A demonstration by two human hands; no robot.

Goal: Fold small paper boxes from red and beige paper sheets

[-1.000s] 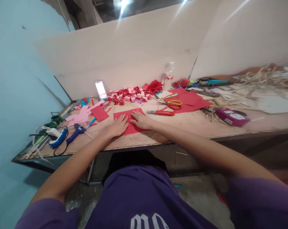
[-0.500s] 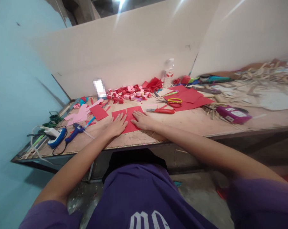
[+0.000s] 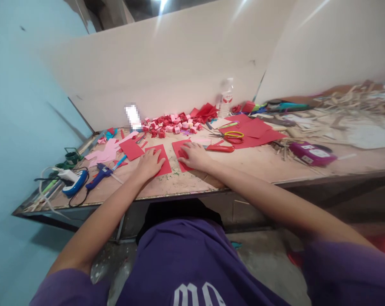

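Two pieces of red paper lie flat in front of me, with a strip of bare tabletop between them. My left hand (image 3: 151, 163) rests open on the left red sheet (image 3: 163, 166), fingers spread. On the right red sheet (image 3: 177, 148) lies my right hand (image 3: 194, 156), also open with its fingers stretched out, covering much of that sheet. Just beyond the right hand is a red-handled utility knife (image 3: 221, 148). Scissors (image 3: 233, 137) with yellow and red handles lie behind the knife. Another red paper piece (image 3: 131, 148) is beside the left hand.
Small pink and red paper cubes (image 3: 173, 124) are heaped at the back, near a plastic bottle (image 3: 226, 98). A blue glue gun (image 3: 99, 176) and a power strip (image 3: 75, 184) with cords sit at left. Large red sheets (image 3: 259, 131) and a purple box (image 3: 312, 154) are at right.
The two red sheets, nearly touching before, have slid apart under my hands. My left hand has moved left and my right hand right, opening a gap between the sheets.
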